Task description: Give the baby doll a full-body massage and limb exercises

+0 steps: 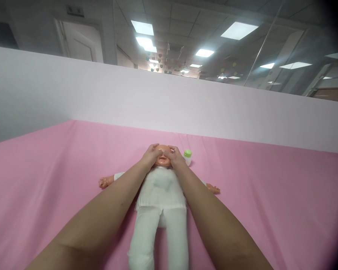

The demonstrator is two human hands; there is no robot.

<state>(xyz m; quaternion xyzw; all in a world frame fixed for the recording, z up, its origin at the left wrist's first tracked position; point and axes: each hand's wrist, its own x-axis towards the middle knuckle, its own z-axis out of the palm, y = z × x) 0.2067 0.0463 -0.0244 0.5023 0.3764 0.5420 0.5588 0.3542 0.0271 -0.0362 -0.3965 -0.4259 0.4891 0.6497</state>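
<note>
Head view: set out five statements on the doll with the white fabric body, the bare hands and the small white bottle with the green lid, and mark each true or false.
1. The doll with the white fabric body lies face up on the smooth pink cover. True.
2. The bare left hand rests on the doll's belly. False: it is on the doll's head.
3. The bare right hand touches the doll's head. True.
4. The small white bottle with the green lid lies between the doll's legs. False: it is beside the head, near the right hand.
5. The doll's arms are spread out to the sides. True.
</note>
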